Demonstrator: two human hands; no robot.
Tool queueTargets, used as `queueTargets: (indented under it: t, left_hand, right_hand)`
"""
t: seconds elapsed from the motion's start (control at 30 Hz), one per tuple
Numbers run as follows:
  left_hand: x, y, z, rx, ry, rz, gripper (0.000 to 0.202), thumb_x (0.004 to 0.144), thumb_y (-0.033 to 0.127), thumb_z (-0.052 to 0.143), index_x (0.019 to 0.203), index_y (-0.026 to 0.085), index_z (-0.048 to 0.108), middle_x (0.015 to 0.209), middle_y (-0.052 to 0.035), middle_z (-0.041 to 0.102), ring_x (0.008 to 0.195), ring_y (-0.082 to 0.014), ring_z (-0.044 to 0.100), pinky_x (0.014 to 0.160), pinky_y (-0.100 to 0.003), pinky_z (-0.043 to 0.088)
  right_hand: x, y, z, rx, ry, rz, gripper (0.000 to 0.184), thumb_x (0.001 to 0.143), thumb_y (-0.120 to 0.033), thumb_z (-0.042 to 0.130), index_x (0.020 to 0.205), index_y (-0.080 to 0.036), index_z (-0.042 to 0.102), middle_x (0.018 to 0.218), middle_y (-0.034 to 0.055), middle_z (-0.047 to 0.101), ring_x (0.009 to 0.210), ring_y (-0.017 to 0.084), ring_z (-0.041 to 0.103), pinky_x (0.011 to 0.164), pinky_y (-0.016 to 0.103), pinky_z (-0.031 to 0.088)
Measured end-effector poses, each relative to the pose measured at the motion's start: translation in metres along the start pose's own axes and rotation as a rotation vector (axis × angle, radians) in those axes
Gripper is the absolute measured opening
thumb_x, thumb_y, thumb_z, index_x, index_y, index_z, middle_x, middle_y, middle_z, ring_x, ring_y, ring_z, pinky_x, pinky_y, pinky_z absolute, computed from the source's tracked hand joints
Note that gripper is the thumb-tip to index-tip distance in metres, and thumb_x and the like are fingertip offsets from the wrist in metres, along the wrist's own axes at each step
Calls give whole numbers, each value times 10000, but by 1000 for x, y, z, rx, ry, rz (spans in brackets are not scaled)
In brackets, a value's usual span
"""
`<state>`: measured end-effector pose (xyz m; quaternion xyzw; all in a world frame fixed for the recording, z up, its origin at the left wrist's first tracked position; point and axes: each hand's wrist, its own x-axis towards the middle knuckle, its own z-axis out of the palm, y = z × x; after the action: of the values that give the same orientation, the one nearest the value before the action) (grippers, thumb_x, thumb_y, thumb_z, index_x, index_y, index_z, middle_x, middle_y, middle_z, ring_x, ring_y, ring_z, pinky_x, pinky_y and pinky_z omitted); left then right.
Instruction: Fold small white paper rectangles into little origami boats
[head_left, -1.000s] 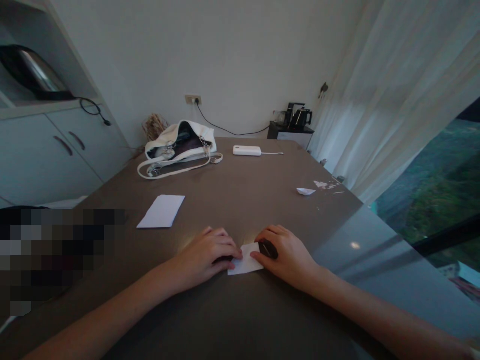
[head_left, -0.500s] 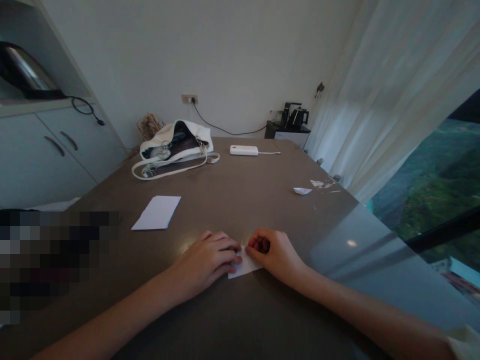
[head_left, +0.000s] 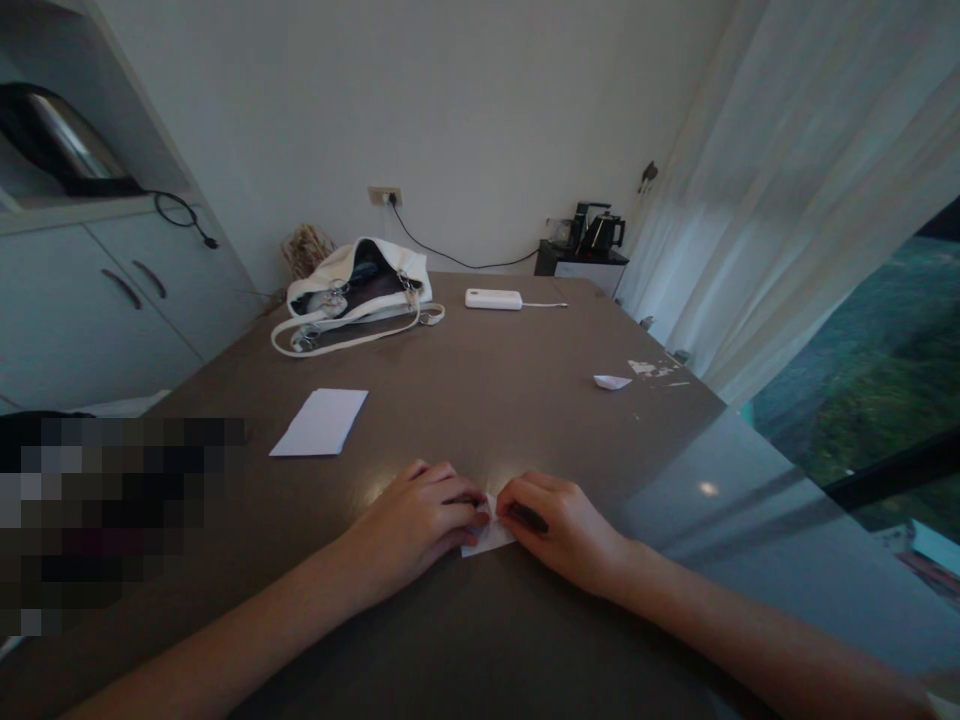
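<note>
A small white sheet of paper (head_left: 487,541) lies on the brown table near its front, partly covered by both hands. My left hand (head_left: 431,510) rests on the paper's left part, its fingers curled over and pressed onto it. From the other side my right hand (head_left: 559,525) pinches the paper near its middle, thumb and fingertips together. Between the two hands the fingertips nearly meet, and folds there are hard to make out. Further off to the right sits a small folded paper boat (head_left: 612,382).
A stack of white paper (head_left: 321,422) lies to the left. Beyond it are a white handbag (head_left: 360,295) and a white power bank (head_left: 493,299) with a short cable. Paper scraps (head_left: 654,370) lie near the right edge of the table (head_left: 480,370).
My right hand has turned slightly and its fingers have closed down flatter at the paper. My left hand stays on the paper. The whole view has shifted slightly.
</note>
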<state>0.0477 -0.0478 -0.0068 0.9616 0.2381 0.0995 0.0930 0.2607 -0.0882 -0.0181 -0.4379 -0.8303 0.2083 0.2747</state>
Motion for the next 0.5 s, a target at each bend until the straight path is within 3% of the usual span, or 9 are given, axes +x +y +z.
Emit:
queueTargets:
  t: [0.23, 0.5]
  left_hand:
    - [0, 0, 1, 6, 13, -4, 109, 868, 272, 601, 955, 265, 666, 1099, 23, 658, 957, -194, 532, 740, -320, 285]
    - [-2, -1, 2, 13, 31, 17, 118, 888, 278, 569, 961, 252, 658, 1099, 4, 655, 964, -196, 532, 742, -318, 302]
  right_hand:
    - [-1, 3, -7, -99, -124, -112, 133, 817, -34, 521, 829, -154, 577, 769, 36, 602, 714, 135, 556, 645, 204, 406]
    - [1, 3, -10, -127, -162, -184, 139, 860, -59, 483, 843, -160, 577, 776, 33, 604, 709, 136, 544, 647, 212, 392]
